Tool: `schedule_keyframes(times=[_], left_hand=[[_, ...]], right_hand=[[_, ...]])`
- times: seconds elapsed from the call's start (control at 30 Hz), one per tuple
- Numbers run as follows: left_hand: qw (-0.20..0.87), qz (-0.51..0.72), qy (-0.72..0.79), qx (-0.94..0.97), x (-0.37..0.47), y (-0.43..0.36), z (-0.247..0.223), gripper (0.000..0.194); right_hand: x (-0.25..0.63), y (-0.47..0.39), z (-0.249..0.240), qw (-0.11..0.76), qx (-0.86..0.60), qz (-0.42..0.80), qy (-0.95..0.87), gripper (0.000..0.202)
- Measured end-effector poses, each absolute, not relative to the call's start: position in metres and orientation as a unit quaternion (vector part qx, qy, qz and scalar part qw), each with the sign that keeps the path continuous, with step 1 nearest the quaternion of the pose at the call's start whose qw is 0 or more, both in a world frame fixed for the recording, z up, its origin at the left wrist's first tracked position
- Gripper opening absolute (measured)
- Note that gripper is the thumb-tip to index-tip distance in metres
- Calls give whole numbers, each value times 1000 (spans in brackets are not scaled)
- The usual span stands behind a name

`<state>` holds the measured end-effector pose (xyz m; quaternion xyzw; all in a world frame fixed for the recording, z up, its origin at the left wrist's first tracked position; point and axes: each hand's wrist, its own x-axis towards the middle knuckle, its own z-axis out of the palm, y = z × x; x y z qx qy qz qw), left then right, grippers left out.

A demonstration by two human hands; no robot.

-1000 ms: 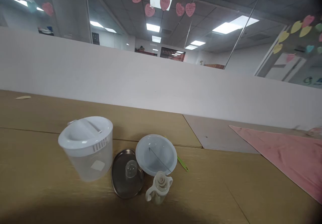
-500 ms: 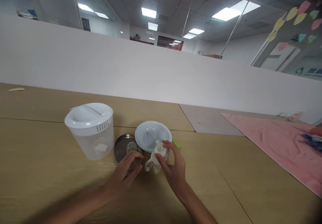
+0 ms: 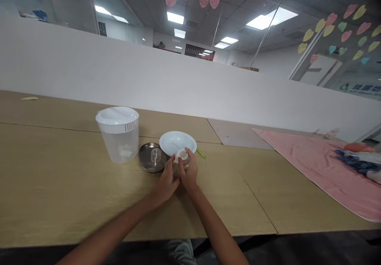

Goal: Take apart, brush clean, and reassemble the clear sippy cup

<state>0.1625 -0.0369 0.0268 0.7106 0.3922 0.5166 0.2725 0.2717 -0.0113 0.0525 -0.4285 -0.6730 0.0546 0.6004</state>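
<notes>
A baby bottle [image 3: 182,154] with a white collar and pale teat stands in front of me, between both hands. My left hand [image 3: 167,182] is closed around its left side. My right hand [image 3: 188,172] grips its collar from the right, fingers wrapped round the top. The bottle's lower body is mostly hidden by my hands. Just left of it, a clear dome-shaped cap [image 3: 155,155] rests in a round metal tray [image 3: 145,165]. Behind the bottle is a white bowl [image 3: 171,139] with a thin rod inside.
A translucent bucket [image 3: 119,144] with a white lid stands left of the tray. A green handle [image 3: 201,153] lies by the bowl's right side. Farther right, a pink cloth [image 3: 303,154] carries folded fabric [image 3: 357,162]. A low white wall [image 3: 178,86] runs behind the table.
My left hand has moved from beside the clear cap to the bottle and closed on it. My right hand now wraps the collar more fully. The view has tilted downward, showing the table's front edge.
</notes>
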Motion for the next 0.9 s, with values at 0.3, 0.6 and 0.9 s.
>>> schedule_keyframes(times=[0.3,0.6,0.9], left_hand=[[325,540,435,642,158,-65,27,27],[376,497,479,618,119,-100,30,36],[355,488,490,629,115,-100,23,30]], right_hand=[[250,-28,63,636,-486,133,-585,35],[240,-76,67,599,-444,179,-642,34],[242,-77,69,555,-437,232,-669,34]])
